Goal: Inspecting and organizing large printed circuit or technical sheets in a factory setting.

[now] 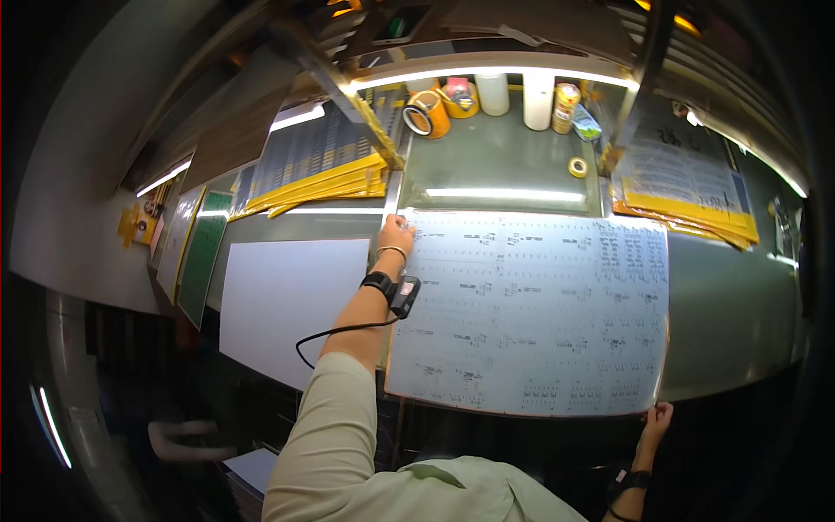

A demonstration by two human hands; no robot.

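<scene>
A large pale sheet (531, 304) printed with rows of small dark marks, thinly edged in copper colour, lies flat in front of me on the bench. My left hand (397, 235) is closed at its far left corner, fingers bent over the edge. At the near right corner, my right hand (658, 418) pinches the sheet where it reaches the bench's front. Both wrists carry black straps; a small device with a cable sits on the left one. Left of the printed sheet is a plain white sheet (287, 304), which my left forearm partly covers.
Stacks of yellow-edged film sheets stand at the back left (322, 183) and back right (687, 209). Tape rolls (425, 115), a white bottle (538, 100) and a can (565, 106) line the back. A small tape roll (577, 166) lies nearer. Green boards (204, 257) lean at far left.
</scene>
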